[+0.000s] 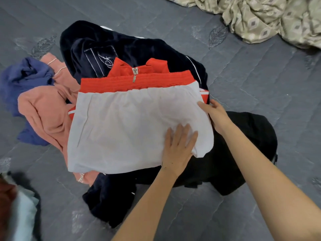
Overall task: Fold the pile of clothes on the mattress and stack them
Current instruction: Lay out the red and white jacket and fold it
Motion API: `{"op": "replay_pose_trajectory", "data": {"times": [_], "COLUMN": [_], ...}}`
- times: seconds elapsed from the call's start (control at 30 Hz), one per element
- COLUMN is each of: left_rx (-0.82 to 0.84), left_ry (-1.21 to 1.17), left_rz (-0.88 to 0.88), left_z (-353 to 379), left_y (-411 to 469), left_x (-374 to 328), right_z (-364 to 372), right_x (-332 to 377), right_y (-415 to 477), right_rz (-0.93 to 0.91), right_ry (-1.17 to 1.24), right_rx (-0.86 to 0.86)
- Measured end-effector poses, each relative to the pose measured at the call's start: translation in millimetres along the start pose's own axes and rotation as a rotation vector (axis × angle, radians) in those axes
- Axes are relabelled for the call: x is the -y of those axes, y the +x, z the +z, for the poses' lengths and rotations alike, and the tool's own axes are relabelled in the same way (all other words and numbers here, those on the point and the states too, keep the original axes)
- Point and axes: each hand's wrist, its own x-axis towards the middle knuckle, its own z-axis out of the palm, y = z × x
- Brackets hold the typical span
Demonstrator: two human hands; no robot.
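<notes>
1. The white and red garment (132,126) lay on top of a dark blue top (90,44), a pink top (45,110) and a black cloth (243,136), in the middle of the grey mattress (260,84).
2. Our left hand (178,146) lay flat on its lower right part, fingers straight, pressing down.
3. Our right hand (215,115) touched its right edge with straight fingers and gripped nothing.
4. The two hands were near each other.

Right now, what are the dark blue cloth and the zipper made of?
The dark blue cloth looks like soft velour: fuzzy, with a faint sheen. The zipper looks like shiny silver metal, though it could be coated plastic.
</notes>
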Motion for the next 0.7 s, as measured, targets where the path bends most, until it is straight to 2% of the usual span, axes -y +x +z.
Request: {"op": "replay_pose_trajectory", "data": {"times": [0.17, 0.3, 0.4, 0.5, 0.6, 0.7], "left_rx": [-0.024, -0.191, -0.356, -0.487, -0.524, -0.523], "left_ry": [0.06, -0.011, -0.141, -0.377, -0.6, -0.892], "left_rz": [0.006, -0.01, 0.022, -0.014, -0.155, -0.475], "left_z": [9.6, 14.0, 10.2, -11.6, -44.6, -80.2], "left_y": [-1.5, 0.0, -3.5, -13.8, -33.9, -55.3], "left_x": [-8.9, -11.2, -8.3, -1.1, 10.4, 31.2], "right_z": [6.1, 11.3, 10.4, 10.9, 27.4, 63.0], "right_x": [9.4, 11.5, 17.5, 32.0, 49.6, 64.4], "right_y": [1.9, -1.1, -8.9, -21.9, -39.9, -56.8], "right_rz": [0.0, -0.1, -0.142, -0.149, -0.184, -0.298], "right_ry": [-0.044, -0.041, -0.039, -0.009, 0.061, 0.072], "right_rx": [0.044, 0.015, 0.03, 0.058, 0.073, 0.041]}}
